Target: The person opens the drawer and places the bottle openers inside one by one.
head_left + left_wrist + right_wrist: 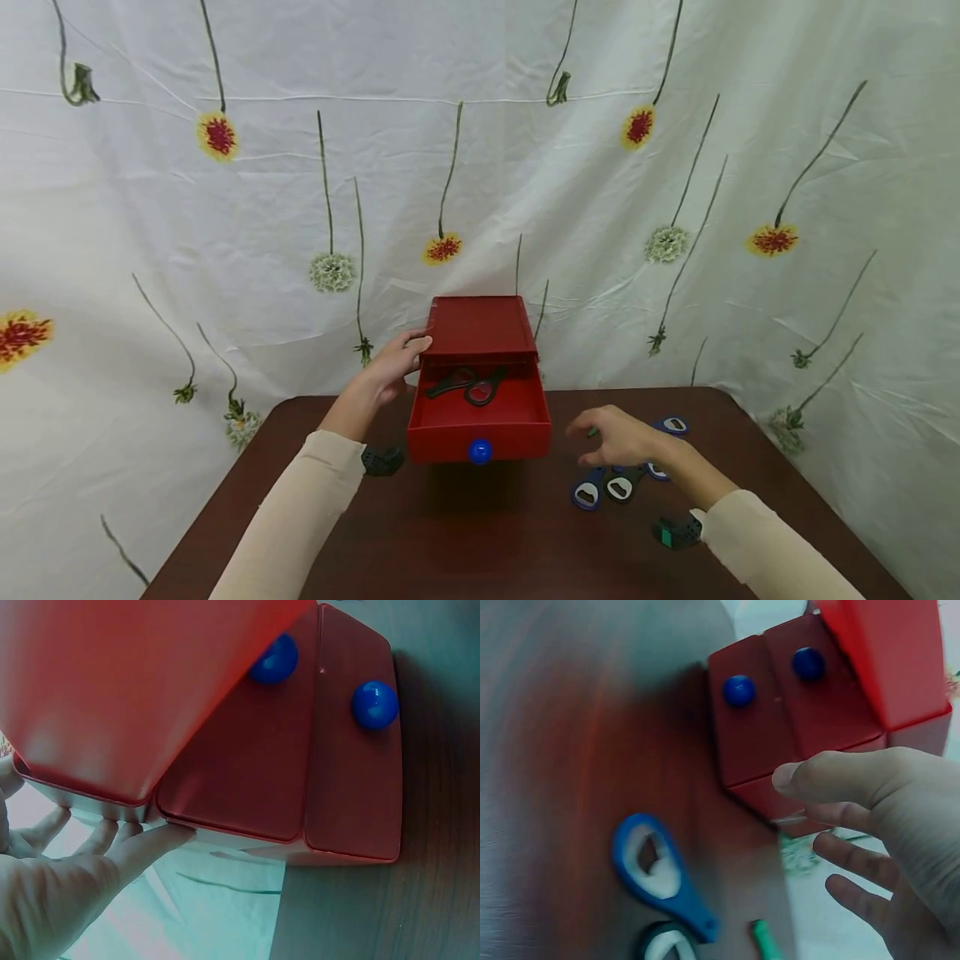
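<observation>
A red drawer cabinet (480, 325) stands on the table with its top drawer (478, 440) pulled out. Inside that drawer lie black-handled scissors (482, 390). My left hand (392, 367) rests against the cabinet's left side, fingers extended along it in the left wrist view. To the right of the drawer, my right hand (618, 436) hovers with loosely bent fingers and holds nothing. Below and beside it lie several bottle openers, among them a blue bottle opener (649, 859) and a black bottle opener (621, 487). A green object (765, 940) is partly visible near them.
Two lower drawers with blue knobs (375, 705) are closed beneath the pulled-out one. The dark wooden table (480, 542) ends at a white flowered cloth (480, 183) hanging behind. Another blue bottle opener (675, 425) lies farther right.
</observation>
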{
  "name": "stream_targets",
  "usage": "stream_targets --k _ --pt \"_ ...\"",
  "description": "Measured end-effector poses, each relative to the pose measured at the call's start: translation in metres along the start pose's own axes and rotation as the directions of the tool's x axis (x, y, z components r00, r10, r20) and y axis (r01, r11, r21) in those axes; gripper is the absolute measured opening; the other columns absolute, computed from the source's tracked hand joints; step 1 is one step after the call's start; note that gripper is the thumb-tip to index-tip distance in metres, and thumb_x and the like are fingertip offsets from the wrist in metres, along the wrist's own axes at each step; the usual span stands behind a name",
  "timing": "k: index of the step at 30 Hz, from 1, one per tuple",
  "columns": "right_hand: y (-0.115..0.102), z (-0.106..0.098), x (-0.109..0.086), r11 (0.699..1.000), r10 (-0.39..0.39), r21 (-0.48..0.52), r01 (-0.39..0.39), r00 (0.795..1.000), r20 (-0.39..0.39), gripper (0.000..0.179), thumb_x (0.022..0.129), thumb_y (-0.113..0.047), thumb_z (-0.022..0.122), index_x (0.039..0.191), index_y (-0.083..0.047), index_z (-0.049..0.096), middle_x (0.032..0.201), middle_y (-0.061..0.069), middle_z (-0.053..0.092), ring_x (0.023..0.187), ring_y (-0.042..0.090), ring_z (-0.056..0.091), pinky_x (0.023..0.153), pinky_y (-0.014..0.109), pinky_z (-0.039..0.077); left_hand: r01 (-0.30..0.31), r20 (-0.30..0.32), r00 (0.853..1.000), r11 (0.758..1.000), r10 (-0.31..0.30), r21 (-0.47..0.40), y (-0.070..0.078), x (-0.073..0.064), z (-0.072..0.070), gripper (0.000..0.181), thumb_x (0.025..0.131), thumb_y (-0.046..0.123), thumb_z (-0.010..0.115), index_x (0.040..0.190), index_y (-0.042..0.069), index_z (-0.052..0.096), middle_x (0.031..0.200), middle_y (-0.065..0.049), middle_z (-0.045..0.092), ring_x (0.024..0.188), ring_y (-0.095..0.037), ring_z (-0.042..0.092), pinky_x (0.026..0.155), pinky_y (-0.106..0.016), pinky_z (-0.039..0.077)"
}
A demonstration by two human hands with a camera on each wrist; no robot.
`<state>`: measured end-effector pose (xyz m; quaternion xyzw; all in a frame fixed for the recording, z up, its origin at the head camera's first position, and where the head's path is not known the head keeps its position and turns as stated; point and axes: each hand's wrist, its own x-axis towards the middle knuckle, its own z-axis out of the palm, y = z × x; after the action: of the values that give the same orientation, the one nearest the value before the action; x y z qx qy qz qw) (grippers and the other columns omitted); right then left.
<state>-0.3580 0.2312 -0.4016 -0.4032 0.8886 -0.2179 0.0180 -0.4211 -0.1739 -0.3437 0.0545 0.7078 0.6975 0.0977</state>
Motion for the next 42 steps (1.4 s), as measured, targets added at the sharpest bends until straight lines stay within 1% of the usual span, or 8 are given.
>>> stream_targets --k 4,8,11,15,24,32,38,42 --pt "0.009 0.02 -0.009 1.0 0.022 0.02 -0.024 0.997 0.072 0.044 0.087 -0.018 0.084 0.126 -0.003 0.07 0.127 0.008 0.068 0.12 0.033 0.062 0.097 0.052 0.051 -0.002 0.003 1.0 1.0 0.002 0.001 0.001 0.0 0.001 0.059 0.111 0.036 0.05 0.162 0.015 0.026 0.162 -0.019 0.033 0.15 -0.04 0.028 0.104 -0.074 0.033" --pt "0.017 0.037 -0.016 0.996 0.048 0.067 -0.06 0.985 0.167 0.055 0.083 -0.019 0.089 0.131 -0.004 0.068 0.131 0.006 0.065 0.124 0.033 0.058 0.1 0.048 0.049 0.003 -0.004 1.0 1.0 -0.003 0.003 0.0 0.001 0.001 0.06 0.111 0.036 0.05 0.162 0.015 0.026 0.162 -0.019 0.033 0.15 -0.039 0.029 0.105 -0.074 0.033" --pt "0.022 0.046 -0.02 0.992 0.057 0.097 -0.078 0.978 0.2 0.054 0.079 -0.019 0.091 0.128 -0.009 0.071 0.132 0.006 0.063 0.124 0.031 0.057 0.101 0.046 0.048 0.007 -0.008 1.0 1.0 -0.007 0.004 0.0 0.0 0.0 0.061 0.111 0.036 0.05 0.163 0.015 0.025 0.162 -0.019 0.032 0.15 -0.039 0.028 0.104 -0.074 0.033" --pt "0.028 0.052 -0.021 0.99 0.049 0.122 -0.073 0.98 0.195 0.046 0.077 -0.018 0.093 0.12 -0.013 0.077 0.128 0.004 0.062 0.12 0.025 0.056 0.101 0.044 0.047 0.001 -0.006 1.0 1.0 -0.001 0.0 0.001 0.0 0.0 0.061 0.111 0.036 0.05 0.163 0.015 0.025 0.162 -0.018 0.032 0.15 -0.039 0.028 0.104 -0.074 0.034" --pt "0.035 0.053 -0.018 0.99 0.021 0.133 -0.046 0.983 0.183 0.039 0.077 -0.019 0.093 0.113 -0.012 0.082 0.121 -0.001 0.067 0.114 0.016 0.059 0.101 0.039 0.047 0.001 -0.005 1.0 1.0 -0.001 0.015 -0.001 0.002 -0.001 0.06 0.112 0.036 0.049 0.163 0.015 0.025 0.162 -0.018 0.032 0.15 -0.039 0.028 0.106 -0.075 0.03" --pt "0.033 0.055 -0.012 0.987 0.04 0.148 -0.058 0.992 0.124 0.032 0.078 -0.019 0.091 0.107 -0.011 0.081 0.11 -0.008 0.066 0.106 0.016 0.061 0.09 0.035 0.052 0.0 -0.004 1.0 1.0 0.0 0.017 -0.002 0.001 0.0 0.06 0.111 0.036 0.05 0.162 0.015 0.026 0.162 -0.018 0.032 0.151 -0.039 0.027 0.106 -0.075 0.029" --pt "0.026 0.041 -0.003 0.993 0.021 0.11 -0.031 0.996 0.092 0.035 0.08 -0.021 0.089 0.109 -0.004 0.08 0.109 -0.005 0.068 0.103 0.018 0.063 0.084 0.034 0.053 0.008 -0.007 1.0 1.0 -0.008 0.017 -0.003 0.0 0.0 0.06 0.111 0.037 0.05 0.162 0.016 0.026 0.164 -0.017 0.03 0.151 -0.039 0.026 0.107 -0.075 0.029" --pt "0.021 0.025 0.004 0.996 0.031 0.08 -0.037 0.997 0.074 0.033 0.08 -0.021 0.089 0.108 -0.005 0.081 0.107 -0.005 0.069 0.1 0.017 0.063 0.08 0.032 0.052 0.002 -0.005 1.0 1.0 -0.002 0.011 -0.003 0.001 0.0 0.06 0.111 0.037 0.051 0.162 0.016 0.027 0.163 -0.017 0.031 0.151 -0.039 0.026 0.107 -0.075 0.028"
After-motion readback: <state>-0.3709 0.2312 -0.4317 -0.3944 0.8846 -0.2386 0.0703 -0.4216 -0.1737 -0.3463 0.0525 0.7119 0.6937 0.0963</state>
